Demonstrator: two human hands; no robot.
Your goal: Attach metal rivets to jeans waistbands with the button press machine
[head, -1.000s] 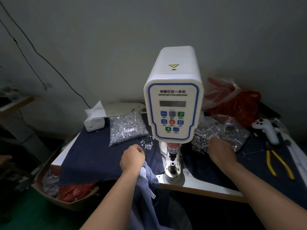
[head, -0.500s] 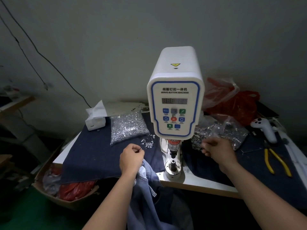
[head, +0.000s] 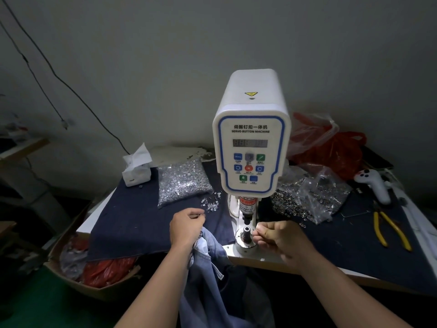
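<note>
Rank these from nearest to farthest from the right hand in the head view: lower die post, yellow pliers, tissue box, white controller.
From the right hand:
1. Lower die post, just left of its fingertips.
2. Yellow pliers, off to the right on the dark cloth.
3. White controller, right and further back.
4. Tissue box, far left, at the back.

One view only, from a camera worn on the person's head. It looks forward and down over a table [head: 354, 275] that stands against a grey wall [head: 212, 43], from close range. The wide lens bends the edges, so the wall fills the upper half. A white button press machine [head: 251, 147] stands upright just right of centre, its control panel facing the camera. Both forearms reach in from the bottom edge; the left hand [head: 185, 229] and right hand [head: 281, 240] meet near the machine's base. The floor [head: 35, 304] shows at lower left.
</note>
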